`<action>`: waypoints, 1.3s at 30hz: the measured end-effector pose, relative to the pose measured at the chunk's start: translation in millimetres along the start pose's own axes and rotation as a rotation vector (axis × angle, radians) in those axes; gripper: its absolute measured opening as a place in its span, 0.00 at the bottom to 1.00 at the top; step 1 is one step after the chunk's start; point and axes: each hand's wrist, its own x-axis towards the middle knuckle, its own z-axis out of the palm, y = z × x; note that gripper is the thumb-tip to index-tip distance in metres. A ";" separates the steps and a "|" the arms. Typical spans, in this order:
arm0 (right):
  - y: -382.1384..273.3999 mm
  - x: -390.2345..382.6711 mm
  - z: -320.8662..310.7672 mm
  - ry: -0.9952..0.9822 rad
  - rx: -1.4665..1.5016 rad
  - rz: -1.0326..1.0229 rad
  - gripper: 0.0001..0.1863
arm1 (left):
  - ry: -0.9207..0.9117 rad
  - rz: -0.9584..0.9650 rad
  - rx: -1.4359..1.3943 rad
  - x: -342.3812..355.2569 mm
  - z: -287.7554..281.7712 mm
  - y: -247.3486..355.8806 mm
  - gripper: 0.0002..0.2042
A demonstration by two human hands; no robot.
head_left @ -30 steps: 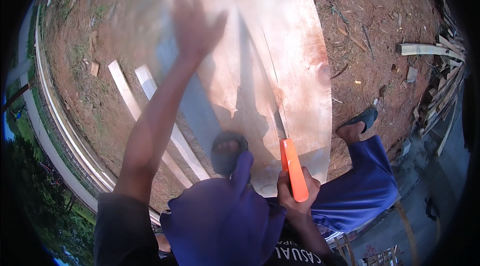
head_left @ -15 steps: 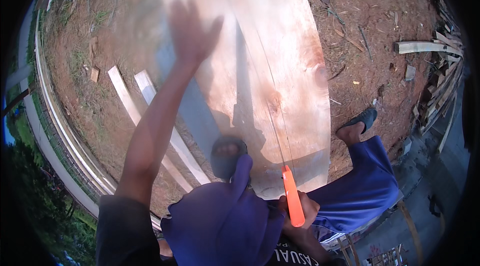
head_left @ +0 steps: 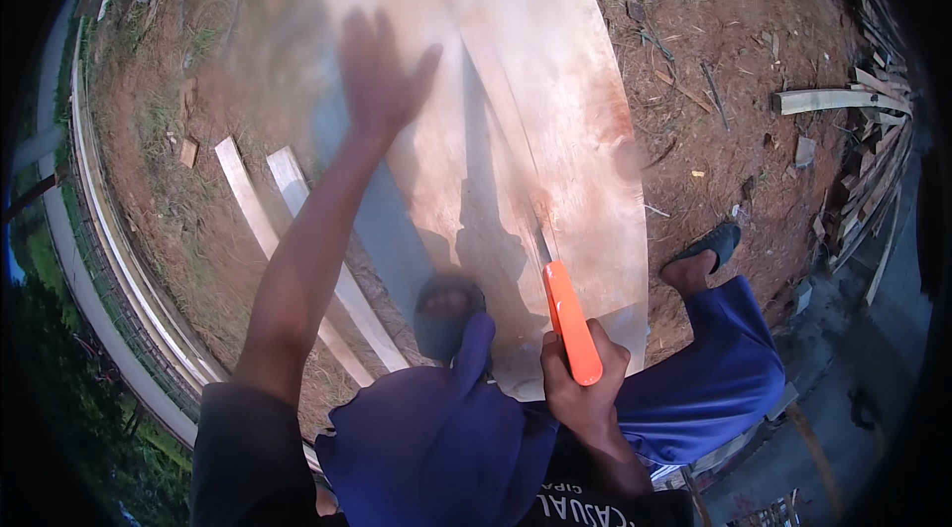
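Note:
A large pale plywood sheet point(head_left: 575, 81) stretches away in front of me, with a long cut line along its middle. My left hand point(head_left: 382, 76) lies flat on the sheet's left part, fingers spread. A handsaw point(head_left: 571, 324) with an orange handle is gripped in my right hand point(head_left: 585, 383), near the sheet's close end. Its blade points away from me along the cut line; most of the blade is hidden or below the sheet. My left foot in a dark sandal point(head_left: 448, 314) rests on the near left of the sheet.
Two narrow wooden strips point(head_left: 342, 294) lie on the ground left of the sheet. A pile of scrap boards point(head_left: 873, 165) stands at the far right, one plank point(head_left: 833, 102) jutting out. My right foot in a sandal point(head_left: 719, 244) is on the dirt right of the sheet.
My right hand has pushed the saw forward, away from my body, so less of the blade shows. The left hand stays in nearly the same place on the sheet.

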 end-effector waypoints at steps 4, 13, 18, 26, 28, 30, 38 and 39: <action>-24.9 -36.6 -27.9 0.012 -0.044 0.113 0.07 | -0.013 -0.015 0.007 1.4 -0.8 3.5 0.44; -26.3 159.3 73.3 0.009 0.049 0.044 0.10 | -0.014 0.012 -0.065 5.5 7.7 8.3 0.43; -10.3 -23.2 -20.8 -0.036 -0.078 0.065 0.06 | 0.019 -0.006 -0.053 4.2 -3.2 1.8 0.43; -22.9 147.3 76.2 -0.036 0.024 0.036 0.10 | -0.043 -0.061 -0.092 6.8 -4.2 9.4 0.42; -41.5 170.8 80.4 -0.007 0.066 0.044 0.10 | -0.032 -0.056 -0.109 2.2 -6.6 6.1 0.41; -18.7 135.6 73.0 -0.047 0.133 0.101 0.08 | -0.020 -0.055 -0.105 2.1 -7.4 0.3 0.41; -2.2 -48.4 -16.1 0.067 -0.075 0.089 0.08 | -0.024 -0.050 -0.061 3.8 -13.4 4.4 0.44; -9.1 -16.1 -4.5 0.055 -0.009 0.099 0.04 | -0.015 -0.038 -0.054 7.5 -15.0 5.9 0.44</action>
